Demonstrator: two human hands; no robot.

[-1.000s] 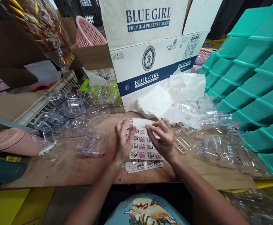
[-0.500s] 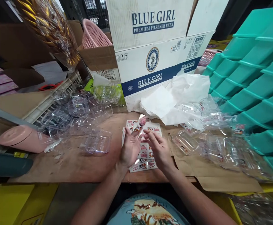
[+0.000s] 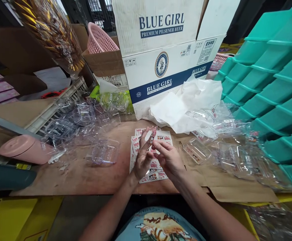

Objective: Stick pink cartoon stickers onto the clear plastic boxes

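Note:
A small clear sticker with a pink and red print stands upright at the fingertips of my left hand. That hand is turned sideways, its fingers stretched upward along the sticker, which it holds. At the sticker's lower edge, the thumb and forefinger of my right hand are pinched together; the exact contact is too small to see. Under both hands lie white sheets of printed cartoon stickers, partly covered by my fingers and palms.
A clear plastic box sits left of the sheets, and a clear tray with a sticker lies right. More clear cases spread beyond. A white beer carton stands behind; teal bins are stacked at right.
My left hand has turned sideways and its fingers now point up more steeply, tilting the sticker upright. My right fingertips have come closer to the sticker. The view has shifted slightly.

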